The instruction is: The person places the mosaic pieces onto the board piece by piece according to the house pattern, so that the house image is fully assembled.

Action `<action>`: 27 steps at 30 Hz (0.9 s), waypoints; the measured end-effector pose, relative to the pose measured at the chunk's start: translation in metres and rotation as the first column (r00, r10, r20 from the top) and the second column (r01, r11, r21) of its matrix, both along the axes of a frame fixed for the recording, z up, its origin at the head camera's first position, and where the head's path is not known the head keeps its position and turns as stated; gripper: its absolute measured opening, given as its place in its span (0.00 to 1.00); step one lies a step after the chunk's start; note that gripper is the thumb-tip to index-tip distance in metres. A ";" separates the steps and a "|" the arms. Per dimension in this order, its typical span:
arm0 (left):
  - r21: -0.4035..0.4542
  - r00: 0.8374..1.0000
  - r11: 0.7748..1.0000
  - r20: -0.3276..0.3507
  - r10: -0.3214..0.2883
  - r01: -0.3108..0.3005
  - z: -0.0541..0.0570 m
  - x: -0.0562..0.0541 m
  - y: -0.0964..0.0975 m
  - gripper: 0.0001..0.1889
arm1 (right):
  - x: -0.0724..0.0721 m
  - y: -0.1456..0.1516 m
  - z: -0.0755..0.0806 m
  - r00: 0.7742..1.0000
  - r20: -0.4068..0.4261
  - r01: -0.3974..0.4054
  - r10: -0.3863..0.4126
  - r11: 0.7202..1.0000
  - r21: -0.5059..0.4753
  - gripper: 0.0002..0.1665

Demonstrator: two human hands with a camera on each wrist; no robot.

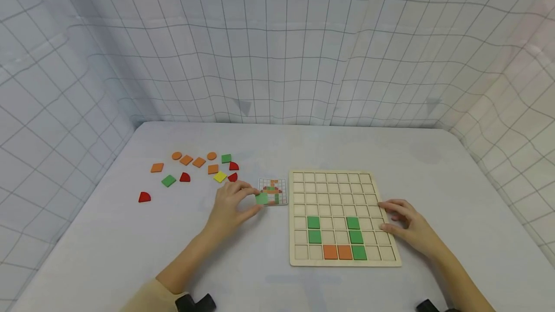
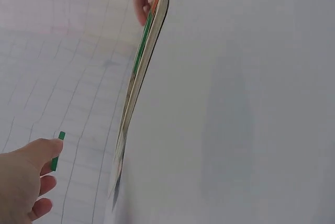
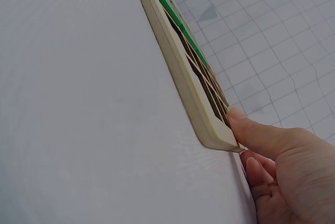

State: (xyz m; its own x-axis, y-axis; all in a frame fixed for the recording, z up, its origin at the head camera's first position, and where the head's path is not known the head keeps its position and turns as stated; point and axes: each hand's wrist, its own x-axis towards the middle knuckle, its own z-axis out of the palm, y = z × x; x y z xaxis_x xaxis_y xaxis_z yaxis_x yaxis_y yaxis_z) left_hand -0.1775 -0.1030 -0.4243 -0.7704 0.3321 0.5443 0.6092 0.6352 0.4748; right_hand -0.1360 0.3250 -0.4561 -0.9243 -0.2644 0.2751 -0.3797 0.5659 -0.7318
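Observation:
My left hand (image 1: 231, 207) pinches a green square tile (image 1: 262, 199) between thumb and fingers, over the left edge of a small pattern card (image 1: 279, 190). In the left wrist view the same green tile (image 2: 58, 152) shows edge-on beside the thumb. The wooden grid board (image 1: 299, 256) lies right of the card. Green tiles (image 1: 353, 223) stand in two columns on its lower half, with two orange square tiles (image 1: 337, 252) in the bottom row. My right hand (image 1: 407, 223) holds the board's right edge; the right wrist view shows its thumb on top of the rim (image 3: 204, 132).
Left of the card lie loose tiles: orange squares (image 1: 157, 167), orange circles (image 1: 176, 155), red quarter-circles (image 1: 144, 197), green squares (image 1: 169, 180) and a yellow square (image 1: 220, 176). White grid-patterned cloth (image 1: 277, 52) walls the table's back and sides.

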 end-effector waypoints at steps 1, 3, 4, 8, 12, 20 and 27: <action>-0.010 1.000 1.000 -0.008 -0.022 0.022 -0.001 0.002 0.006 0.16 | 0.000 0.000 0.000 1.000 -0.001 -0.001 0.001 1.000 -0.002 0.29; -0.027 0.997 0.997 -0.023 -0.067 0.067 -0.004 0.006 0.017 0.16 | 0.000 0.000 -0.001 1.000 0.000 -0.002 0.002 1.000 -0.004 0.29; -0.035 0.996 0.996 -0.032 -0.088 0.087 -0.006 0.008 0.022 0.16 | -0.001 0.000 -0.001 1.000 0.000 -0.002 0.002 1.000 -0.004 0.29; -0.060 0.985 0.984 -0.030 -0.168 0.166 -0.010 0.016 0.042 0.15 | -0.001 0.001 -0.002 1.000 0.000 -0.001 0.001 1.000 -0.004 0.29; -0.092 0.975 0.971 0.018 -0.220 0.221 -0.014 0.026 0.057 0.14 | -0.001 0.001 -0.003 1.000 -0.004 0.002 -0.002 1.000 0.000 0.30; -0.145 0.954 0.943 0.069 -0.293 0.301 -0.025 0.041 0.077 0.12 | -0.001 0.000 -0.001 1.000 -0.002 0.006 -0.006 1.000 0.001 0.29; -0.184 0.943 0.925 0.096 -0.320 0.332 -0.029 0.048 0.083 0.11 | -0.001 0.000 0.000 1.000 -0.004 0.003 -0.003 1.000 -0.015 0.29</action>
